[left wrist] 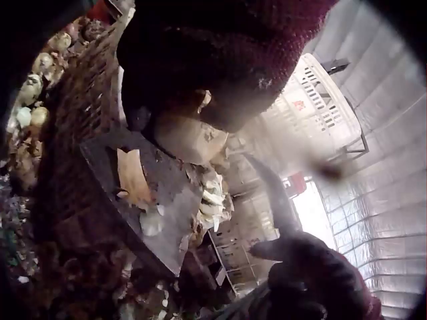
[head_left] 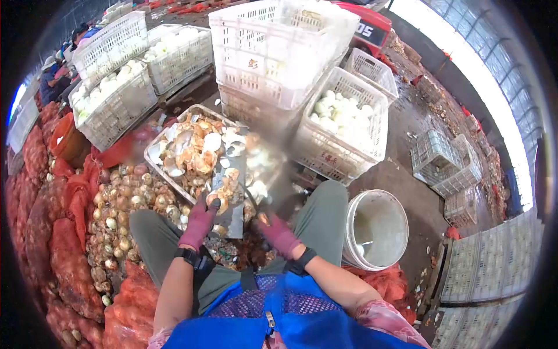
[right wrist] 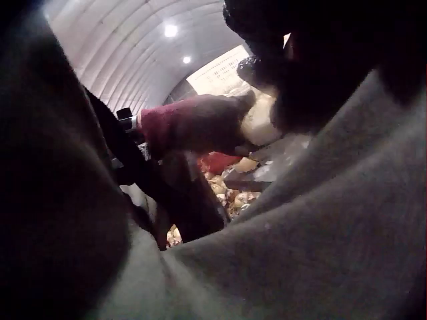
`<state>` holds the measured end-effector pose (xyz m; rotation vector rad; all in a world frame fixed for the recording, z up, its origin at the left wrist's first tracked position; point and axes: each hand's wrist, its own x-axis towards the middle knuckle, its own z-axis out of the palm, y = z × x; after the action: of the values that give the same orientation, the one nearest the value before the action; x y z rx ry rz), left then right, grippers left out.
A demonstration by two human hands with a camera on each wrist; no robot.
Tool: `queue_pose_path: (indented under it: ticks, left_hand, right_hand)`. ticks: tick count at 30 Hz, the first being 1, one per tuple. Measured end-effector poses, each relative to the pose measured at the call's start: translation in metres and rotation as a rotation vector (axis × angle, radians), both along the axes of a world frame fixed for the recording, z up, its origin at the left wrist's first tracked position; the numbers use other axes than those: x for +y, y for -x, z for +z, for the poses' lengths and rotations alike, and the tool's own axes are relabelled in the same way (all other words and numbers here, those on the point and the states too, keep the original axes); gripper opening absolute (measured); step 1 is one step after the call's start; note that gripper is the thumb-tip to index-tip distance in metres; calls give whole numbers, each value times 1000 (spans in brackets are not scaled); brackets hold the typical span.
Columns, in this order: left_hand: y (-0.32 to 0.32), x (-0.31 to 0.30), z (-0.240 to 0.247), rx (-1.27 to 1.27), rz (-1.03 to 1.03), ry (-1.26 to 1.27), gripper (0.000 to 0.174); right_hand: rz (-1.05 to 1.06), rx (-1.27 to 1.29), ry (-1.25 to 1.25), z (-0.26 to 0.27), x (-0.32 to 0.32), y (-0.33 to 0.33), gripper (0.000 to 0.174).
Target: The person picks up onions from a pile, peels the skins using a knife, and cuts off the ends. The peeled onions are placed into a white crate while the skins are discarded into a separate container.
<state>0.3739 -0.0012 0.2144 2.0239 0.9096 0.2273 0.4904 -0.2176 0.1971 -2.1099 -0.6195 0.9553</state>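
My left hand [head_left: 196, 225], in a maroon glove with dark fingertips, grips an onion [left wrist: 189, 138] at the near edge of a dark board [head_left: 235, 225]. The left wrist view shows the onion's pale rounded side under the fingers, low over the board. To the right, my gloved right hand [head_left: 280, 235] holds a knife [left wrist: 268, 185], its curved blade pointing up and away, apart from the onion. Part of the knife is blurred in the head view. Scraps of onion skin [left wrist: 132, 179] lie on the board. Peels [head_left: 200, 152] heap in the crate [head_left: 167, 182] beneath it.
Unpeeled onions [head_left: 119, 200] and red mesh sacks [head_left: 67, 262] lie on the left. White crates [head_left: 256, 52] stack ahead; another crate [head_left: 343, 154] of peeled onions stands to the right. A white bucket [head_left: 378, 230] stands beside my right knee.
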Motion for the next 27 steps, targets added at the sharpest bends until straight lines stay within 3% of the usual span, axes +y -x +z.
queue_pose_path:
  ticks: [1,3,4,5,6,8,11,14,19,20,24,27]
  left_hand:
    - [3,0,-5,43,4,-8,66]
    - [4,-2,15,29,-28,71,65]
    - [7,-3,8,-3,36,173,62]
    - [6,-5,17,58,53,121,59]
    - [6,-1,1,-4,59,137,61]
    - [10,1,-11,-47,49,172,63]
    - [11,10,-29,-95,-10,213,66]
    - [13,5,-22,-105,47,361,66]
    - [11,0,-16,-172,-63,228,69]
    - [10,-2,-13,-132,-100,87,72]
    - [8,-16,5,-9,-77,-24,74]
    - [7,-10,-19,-71,-98,-172,69]
  right_hand:
    - [5,21,7,-11,-2,-12,64]
    - [495,-746,81,-53,-6,-16,50]
    - [488,-767,-12,-56,-6,-8,46]
    - [466,-808,-99,-51,-4,-7,41]
    - [474,-772,-88,-43,-6,0,41]
    - [279,-595,-254,-21,-7,15,40]
    - [331,-473,-220,5,-4,20,39]
    - [323,-500,-177,-9,-2,25,37]
    - [315,-511,-113,19,-2,27,35]
    - [297,-511,-144,20,-2,27,35]
    - [311,-532,-227,5,7,27,36]
    - [311,-418,-95,16,10,27,38]
